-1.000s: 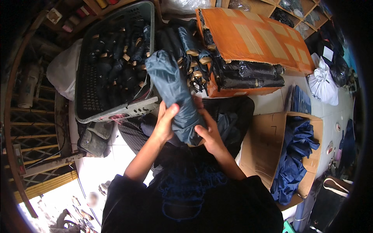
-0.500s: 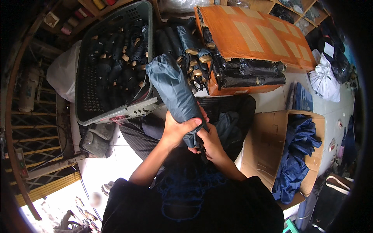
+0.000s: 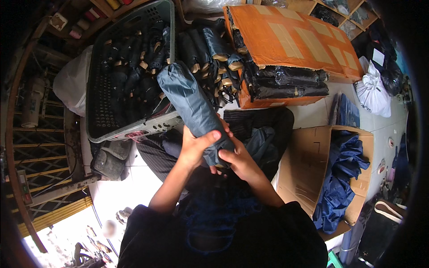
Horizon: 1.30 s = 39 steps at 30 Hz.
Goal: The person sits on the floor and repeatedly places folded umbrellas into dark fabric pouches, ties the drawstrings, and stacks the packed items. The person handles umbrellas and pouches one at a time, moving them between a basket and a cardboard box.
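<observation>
Left hand (image 3: 195, 146), right hand (image 3: 239, 161) — both grasping slate-blue cylindrical fabric bundle (image 3: 187, 101) near lower end; top leans left — beside dark-grey perforated plastic basket (image 3: 158, 123).

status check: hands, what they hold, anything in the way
Left hand, right hand: both gripping rolled grey-blue bundle. Far end tilted left, overlapping plastic basket in view. Nothing seen blocking hands.

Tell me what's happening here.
The person's left hand and right hand grip the lower part of a grey-blue, tube-shaped fabric bundle. Its upper end tilts left, toward a dark grey plastic basket holding slim, dark bundles. To the right, an open brown cardboard box holds crumpled blue fabric.
</observation>
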Each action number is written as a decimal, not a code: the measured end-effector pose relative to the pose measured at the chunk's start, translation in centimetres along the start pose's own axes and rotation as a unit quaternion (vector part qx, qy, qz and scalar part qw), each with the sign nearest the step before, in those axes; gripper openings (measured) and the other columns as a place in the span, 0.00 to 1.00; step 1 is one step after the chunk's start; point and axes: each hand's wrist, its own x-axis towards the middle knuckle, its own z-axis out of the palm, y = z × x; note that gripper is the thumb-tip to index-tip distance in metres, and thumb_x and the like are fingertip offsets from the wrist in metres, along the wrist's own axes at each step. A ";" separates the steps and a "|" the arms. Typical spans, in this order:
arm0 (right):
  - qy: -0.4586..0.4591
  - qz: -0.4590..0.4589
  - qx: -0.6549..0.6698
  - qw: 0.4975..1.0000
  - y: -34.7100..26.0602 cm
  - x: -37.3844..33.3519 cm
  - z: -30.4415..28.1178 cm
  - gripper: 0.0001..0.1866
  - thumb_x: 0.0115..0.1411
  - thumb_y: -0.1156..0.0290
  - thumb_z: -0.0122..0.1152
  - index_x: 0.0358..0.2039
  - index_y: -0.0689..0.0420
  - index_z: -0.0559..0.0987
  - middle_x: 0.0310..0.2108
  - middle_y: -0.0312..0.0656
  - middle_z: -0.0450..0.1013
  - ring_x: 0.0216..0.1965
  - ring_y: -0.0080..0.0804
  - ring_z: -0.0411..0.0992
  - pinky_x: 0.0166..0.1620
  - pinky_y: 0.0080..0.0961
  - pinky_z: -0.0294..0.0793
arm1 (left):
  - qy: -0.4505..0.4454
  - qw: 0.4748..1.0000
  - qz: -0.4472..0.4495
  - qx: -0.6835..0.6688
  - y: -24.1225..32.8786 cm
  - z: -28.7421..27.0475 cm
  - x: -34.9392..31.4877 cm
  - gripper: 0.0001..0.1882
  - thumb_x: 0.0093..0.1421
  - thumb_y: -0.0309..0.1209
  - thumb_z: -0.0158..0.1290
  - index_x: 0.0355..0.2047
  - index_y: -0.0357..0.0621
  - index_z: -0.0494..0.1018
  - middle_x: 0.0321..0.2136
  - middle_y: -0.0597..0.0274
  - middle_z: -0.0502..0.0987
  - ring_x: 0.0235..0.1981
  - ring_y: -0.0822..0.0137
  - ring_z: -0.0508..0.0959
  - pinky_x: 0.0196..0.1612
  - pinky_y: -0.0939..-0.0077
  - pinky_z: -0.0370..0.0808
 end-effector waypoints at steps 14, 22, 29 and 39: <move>0.099 0.007 0.005 0.995 1.6 -0.8 0.3 0.13 0.62 0.66 0.55 0.41 0.61 0.67 0.26 0.44 0.70 0.16 0.25 0.67 0.13 0.17 0.58 | 0.015 0.990 -0.036 0.136 0.0 2.2 -0.6 0.13 0.48 0.22 0.64 0.34 0.35 0.75 0.31 0.59 0.79 0.34 0.70 0.79 0.39 0.72 0.76; 0.106 0.039 -0.048 0.992 1.0 -1.1 0.3 0.38 0.60 0.70 0.59 0.66 0.58 0.49 0.33 0.45 0.70 0.23 0.27 0.72 0.15 0.18 0.62 | 0.074 0.988 -0.015 0.136 -2.9 0.2 -2.4 0.17 0.49 0.26 0.64 0.37 0.35 0.72 0.28 0.61 0.77 0.31 0.69 0.78 0.33 0.73 0.76; 0.151 0.034 -0.144 0.977 1.1 -0.7 1.2 0.30 0.60 0.69 0.59 0.60 0.63 0.59 0.38 0.46 0.69 0.25 0.23 0.70 0.18 0.20 0.65 | 0.112 0.987 -0.045 0.106 -2.7 0.3 -3.1 0.20 0.49 0.30 0.64 0.39 0.34 0.71 0.32 0.58 0.76 0.33 0.67 0.78 0.31 0.69 0.79; 0.000 0.023 -0.041 0.999 2.7 0.2 -0.8 0.12 0.62 0.63 0.54 0.33 0.60 0.69 0.21 0.38 0.67 0.16 0.22 0.65 0.16 0.18 0.59 | -0.026 0.999 -0.034 0.028 1.2 0.0 -0.1 0.21 0.50 0.31 0.64 0.40 0.32 0.72 0.36 0.54 0.77 0.38 0.63 0.79 0.40 0.70 0.77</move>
